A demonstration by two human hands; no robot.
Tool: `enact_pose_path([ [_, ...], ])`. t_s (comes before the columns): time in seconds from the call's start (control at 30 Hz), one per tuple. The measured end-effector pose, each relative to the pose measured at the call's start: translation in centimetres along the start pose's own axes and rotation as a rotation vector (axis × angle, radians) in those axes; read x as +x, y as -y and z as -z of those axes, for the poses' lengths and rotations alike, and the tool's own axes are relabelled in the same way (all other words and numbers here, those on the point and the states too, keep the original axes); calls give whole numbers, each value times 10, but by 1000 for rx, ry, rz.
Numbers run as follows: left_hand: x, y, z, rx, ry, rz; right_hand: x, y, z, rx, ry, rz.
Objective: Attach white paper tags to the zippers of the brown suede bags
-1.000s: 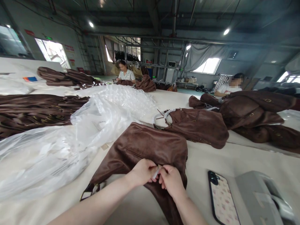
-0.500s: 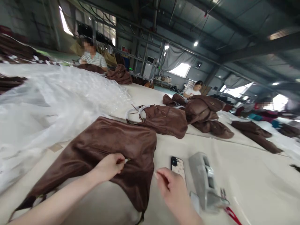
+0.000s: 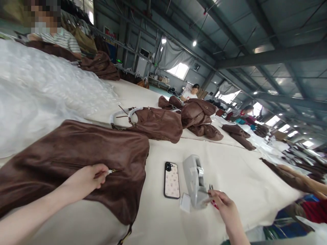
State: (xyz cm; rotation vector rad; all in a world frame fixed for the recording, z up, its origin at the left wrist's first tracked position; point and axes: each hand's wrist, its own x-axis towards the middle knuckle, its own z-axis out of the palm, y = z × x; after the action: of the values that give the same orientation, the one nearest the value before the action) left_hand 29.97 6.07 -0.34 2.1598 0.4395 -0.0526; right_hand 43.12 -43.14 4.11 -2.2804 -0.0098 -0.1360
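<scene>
A brown leather bag [image 3: 102, 143] lies flat in front of me, its strap end hanging toward the near edge. My left hand [image 3: 88, 178] pinches the zipper pull [image 3: 112, 171], which has a white wrapping on it, over the bag's front. To the right, my right hand [image 3: 223, 202] has its fingers closed on small red-handled snips [image 3: 214, 204], partly hidden by the fingers. Their metal points show just above the fingertips. Close beside this hand stands a grey tape dispenser [image 3: 192, 180]. A patterned phone [image 3: 172, 180] and a small white card [image 3: 185, 202] lie between the bag and the dispenser.
Another brown bag [image 3: 160, 124] with wrapped handles lies behind, and more brown bags [image 3: 196, 114] are piled beyond. Clear plastic sheeting [image 3: 51, 78] heaps at the left. Co-workers sit across the table; another person's arm [image 3: 304, 177] reaches in at the right.
My right hand has moved right, from beside the phone to the red-handled snips, and closed on them. My left hand keeps its pinch on the zipper pull. The view has turned right.
</scene>
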Motion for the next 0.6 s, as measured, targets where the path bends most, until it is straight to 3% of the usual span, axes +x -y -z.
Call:
enact_pose_path([
  [0.17, 0, -3, 1, -34, -3, -11, -12, 12, -1, 276, -49, -62],
  [0.3, -1, -3, 1, -49, -10, 3, -31, 8, 7, 292, -129, -64],
  [0.4, 0, 0, 0, -39, -17, 9, -43, 0, 5, 284, -91, -126],
  [0.5, 1, 2, -1, -40, -3, -12, -48, -4, -7, 438, -29, -237],
  [0.6, -1, 0, 0, -60, -2, -28, -48, -10, -15, 503, -49, -285],
])
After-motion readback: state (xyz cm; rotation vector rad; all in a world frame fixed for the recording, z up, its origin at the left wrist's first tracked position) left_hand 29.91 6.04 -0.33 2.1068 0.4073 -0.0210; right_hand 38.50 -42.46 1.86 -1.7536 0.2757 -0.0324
